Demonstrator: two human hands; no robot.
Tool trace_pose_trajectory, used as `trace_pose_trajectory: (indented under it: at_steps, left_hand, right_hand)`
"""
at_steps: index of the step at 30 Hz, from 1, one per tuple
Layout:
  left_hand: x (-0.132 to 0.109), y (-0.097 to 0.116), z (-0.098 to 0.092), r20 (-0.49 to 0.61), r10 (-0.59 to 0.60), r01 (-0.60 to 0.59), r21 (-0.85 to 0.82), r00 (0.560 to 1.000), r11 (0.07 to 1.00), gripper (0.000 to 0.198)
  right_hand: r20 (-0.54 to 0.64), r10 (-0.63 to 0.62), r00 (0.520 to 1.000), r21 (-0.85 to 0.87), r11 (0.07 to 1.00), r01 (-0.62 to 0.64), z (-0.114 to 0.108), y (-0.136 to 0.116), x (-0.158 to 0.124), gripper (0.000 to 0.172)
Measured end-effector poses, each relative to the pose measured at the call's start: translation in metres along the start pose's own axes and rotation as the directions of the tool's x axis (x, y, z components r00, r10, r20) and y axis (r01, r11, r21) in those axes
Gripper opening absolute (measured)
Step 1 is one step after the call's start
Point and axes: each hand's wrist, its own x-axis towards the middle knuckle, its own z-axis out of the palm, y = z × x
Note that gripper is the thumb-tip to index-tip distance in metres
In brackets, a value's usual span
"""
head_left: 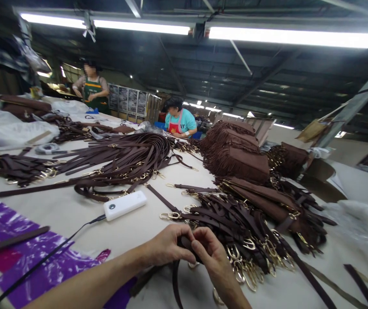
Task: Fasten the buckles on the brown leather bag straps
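Pinching a brown strap [176,279] in left hand [170,244] and right hand [212,254], close together. Letting it trail below, between both.

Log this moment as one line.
left hand: gripping brown strap | right hand: gripping same strap | nearby: strap pile, white device

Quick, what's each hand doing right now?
Left hand: closed, fingers pinching a dark brown strap.
Right hand: closed on the same strap, fingertips close to the left hand's.
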Motion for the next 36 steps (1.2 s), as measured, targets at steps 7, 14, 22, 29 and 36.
trace_pose_trajectory:
  at_steps: [7,14,22,29,36]
  left_hand:
    - [0.000,0.014,-0.018,0.068,-0.061,0.063,-0.016,0.996,0.998,0.037]
    - [0.000,0.014,-0.020,0.050,-0.024,0.014,0.197,0.998,0.980,0.016]
    - [-0.003,0.022,-0.021,0.050,-0.164,0.163,0.026,0.985,0.986,0.018]
    - [0.003,0.022,-0.056,-0.039,-0.259,0.259,-0.024,0.965,0.966,0.029]
    - [-0.002,0.024,-0.052,0.070,-0.136,0.126,0.134,0.988,0.983,0.033]
  right_hand:
    - [0.135,0.103,0.985,-0.062,0.994,-0.095,-0.005,0.001,0.001,0.049]
    - [0.046,0.037,0.998,-0.230,0.973,-0.026,-0.004,0.009,0.002,0.043]
    - [0.201,0.263,0.944,0.155,0.943,-0.296,-0.004,-0.008,-0.002,0.039]
    - [0.014,0.218,0.976,0.026,0.975,-0.218,-0.021,-0.005,0.005,0.038]
    - [-0.002,0.197,0.980,-0.123,0.973,-0.196,-0.040,-0.016,0.001,0.045]
